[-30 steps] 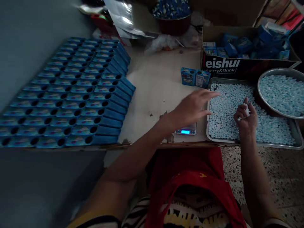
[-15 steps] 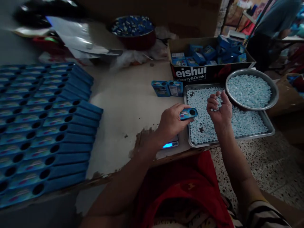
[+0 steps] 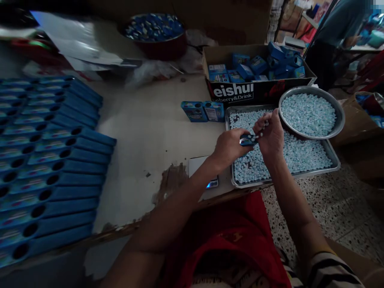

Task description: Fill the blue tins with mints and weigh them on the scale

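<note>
My left hand (image 3: 232, 145) grips a small blue box (image 3: 246, 139) over the left part of a metal tray (image 3: 303, 175). Right beside the box's end, my right hand (image 3: 271, 134) is cupped around some pale blue candies (image 3: 263, 127). A few of the candies lie between the hand and the box. Many more candies cover the tray below, and a round metal bowl (image 3: 312, 116) full of them rests on its back right part. Partly under my left forearm is a small scale (image 3: 199, 165) with a lit blue display.
Rows of blue boxes with round dark holes (image 3: 57, 160) fill the table's left side. Two blue boxes (image 3: 202, 112) stand behind the tray. A carton (image 3: 259, 89) of blue boxes is at the back, near a red basin (image 3: 160, 47). Another person (image 3: 333, 36) is at far right.
My hands have come together. The right hand has tipped toward the box's end, and candies now show between them. The whole view has shifted, with the table things appearing further left.
</note>
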Demonstrator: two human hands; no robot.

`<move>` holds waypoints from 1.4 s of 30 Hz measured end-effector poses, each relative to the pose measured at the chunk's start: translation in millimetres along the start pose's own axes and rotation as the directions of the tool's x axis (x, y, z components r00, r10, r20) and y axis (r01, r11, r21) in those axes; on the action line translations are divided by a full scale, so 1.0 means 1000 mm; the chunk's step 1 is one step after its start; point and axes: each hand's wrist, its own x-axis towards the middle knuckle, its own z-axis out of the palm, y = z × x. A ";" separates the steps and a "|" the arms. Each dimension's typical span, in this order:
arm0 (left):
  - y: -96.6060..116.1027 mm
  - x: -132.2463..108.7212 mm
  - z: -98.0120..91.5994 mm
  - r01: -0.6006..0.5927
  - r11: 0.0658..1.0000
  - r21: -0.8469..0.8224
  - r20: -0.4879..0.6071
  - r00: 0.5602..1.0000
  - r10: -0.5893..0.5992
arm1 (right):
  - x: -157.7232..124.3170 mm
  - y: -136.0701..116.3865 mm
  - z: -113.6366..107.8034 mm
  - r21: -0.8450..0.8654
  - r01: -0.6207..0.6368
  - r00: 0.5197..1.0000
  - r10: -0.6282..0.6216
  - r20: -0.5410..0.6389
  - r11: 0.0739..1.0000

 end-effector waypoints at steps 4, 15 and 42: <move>-0.006 0.000 0.010 -0.017 0.993 -0.114 -0.043 0.999 0.012 | 0.011 -0.011 -0.024 0.156 -0.021 0.999 0.027 -0.035 0.987; -0.080 -0.090 -0.057 0.172 0.923 -0.344 -0.144 0.962 -0.233 | -0.009 0.004 -0.098 -0.376 -0.303 0.948 0.319 -0.020 0.876; -0.120 -0.246 -0.148 0.392 0.827 -0.404 -0.553 0.615 -0.562 | -0.031 -0.012 0.111 -0.838 0.426 0.472 0.707 0.527 0.341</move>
